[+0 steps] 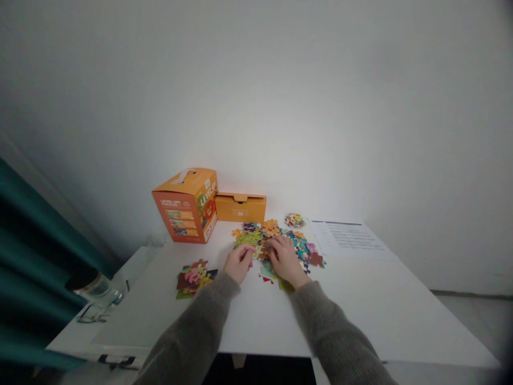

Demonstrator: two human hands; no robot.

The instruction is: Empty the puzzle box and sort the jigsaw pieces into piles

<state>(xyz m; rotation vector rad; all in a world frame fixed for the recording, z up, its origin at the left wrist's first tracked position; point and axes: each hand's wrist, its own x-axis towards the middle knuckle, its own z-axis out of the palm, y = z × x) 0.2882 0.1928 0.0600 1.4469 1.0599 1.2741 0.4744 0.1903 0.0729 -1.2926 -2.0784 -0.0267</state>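
Note:
A colourful, partly joined jigsaw puzzle (276,238) lies on the white table (360,315). My left hand (239,262) rests at its near left edge, fingers curled together on a piece I cannot make out. My right hand (285,258) lies over the puzzle's middle, fingers bent down and pressing on the pieces. Both arms wear grey knit sleeves. A small stack of loose pieces (194,277) sits to the left of my left hand. Another small cluster of pieces (295,220) lies at the far side.
An orange puzzle box (187,205) stands at the back left with a flat orange tray box (240,207) beside it. A printed paper sheet (348,237) lies at the right. A glass jar (93,287) and eyeglasses (91,316) sit on a low ledge by a teal curtain (28,251).

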